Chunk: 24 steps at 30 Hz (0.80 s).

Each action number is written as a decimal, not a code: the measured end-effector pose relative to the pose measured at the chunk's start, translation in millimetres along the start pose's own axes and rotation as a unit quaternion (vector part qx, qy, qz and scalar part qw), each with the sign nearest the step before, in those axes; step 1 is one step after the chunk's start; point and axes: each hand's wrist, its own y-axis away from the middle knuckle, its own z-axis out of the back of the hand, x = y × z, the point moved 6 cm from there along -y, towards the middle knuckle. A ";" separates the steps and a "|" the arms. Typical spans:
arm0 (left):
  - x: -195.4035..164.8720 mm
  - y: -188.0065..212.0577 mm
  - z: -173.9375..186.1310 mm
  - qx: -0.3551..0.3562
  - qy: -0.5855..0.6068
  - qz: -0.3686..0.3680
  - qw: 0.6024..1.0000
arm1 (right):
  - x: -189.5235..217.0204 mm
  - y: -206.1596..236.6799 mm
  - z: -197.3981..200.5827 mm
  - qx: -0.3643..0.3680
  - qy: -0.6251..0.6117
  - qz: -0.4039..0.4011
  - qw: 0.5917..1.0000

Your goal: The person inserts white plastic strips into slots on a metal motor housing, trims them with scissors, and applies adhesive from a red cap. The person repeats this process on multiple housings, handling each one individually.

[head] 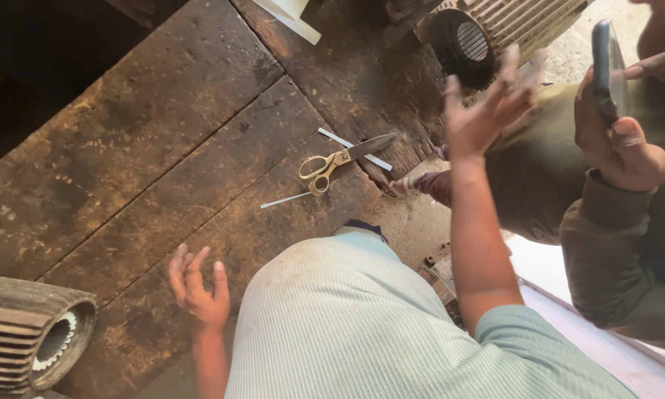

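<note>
Head view. Your left hand point(198, 290) hovers low over the dark wooden bench point(162, 148), fingers spread and slightly curled, holding nothing. Your right hand point(487, 111) is raised, palm open and fingers wide — also empty, and somewhat blurred.

The nearest workable item is the pair of scissors point(341, 161), lying flat on the bench ahead of your knee, well apart from both hands. The brass-coloured handles point toward you and to the left; the dark blades point away to the right, apparently closed, though the view is too small to be certain. Two thin white strips lie by them: one strip point(354, 148) crosses under the blades, the other strip point(285, 200) lies just below the handles.

Handling judgement: the scissors are rigid metal, moderately heavy for their kind and smooth — take hold at the handle loops, not the blades. The strips look light and flexible; pinch them at an end.

A ribbed motor housing point(29, 336) sits at the bench's near left corner; a second finned motor point(487, 29) lies at the top. At right, another person's hand point(620, 144) holds a dark phone point(605, 66).
</note>
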 end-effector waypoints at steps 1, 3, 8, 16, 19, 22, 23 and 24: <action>0.8 -0.1 0.7 0.003 0.005 -0.001 1.000 | -11.2 -9.9 1.9 0.000 0.041 0.003 0.999; 0.3 -4.2 1.9 0.011 0.013 0.001 1.000 | -31.2 -27.1 -3.9 0.075 -0.004 -0.007 0.997; -20.8 -36.9 -17.0 0.069 0.029 -0.038 0.996 | -42.4 -31.6 -18.9 0.151 -0.059 -0.013 0.987; -106.5 -101.4 -136.4 0.243 -0.012 -0.334 0.911 | -45.2 -24.1 -27.7 0.138 -0.027 -0.037 0.989; -123.2 -109.4 -164.4 0.242 -0.040 -0.382 0.891 | -46.8 -23.5 -19.4 0.080 -0.064 -0.054 0.993; -119.0 -112.0 -174.5 0.250 -0.030 -0.369 0.895 | -62.7 -16.8 -37.3 0.182 -0.094 -0.194 0.959; -112.2 -110.9 -173.7 0.262 -0.024 -0.357 0.896 | -61.8 -18.0 -39.3 0.168 -0.096 -0.181 0.964; -103.1 -108.7 -170.4 0.275 -0.020 -0.344 0.897 | -60.3 -18.0 -41.7 0.155 -0.098 -0.170 0.968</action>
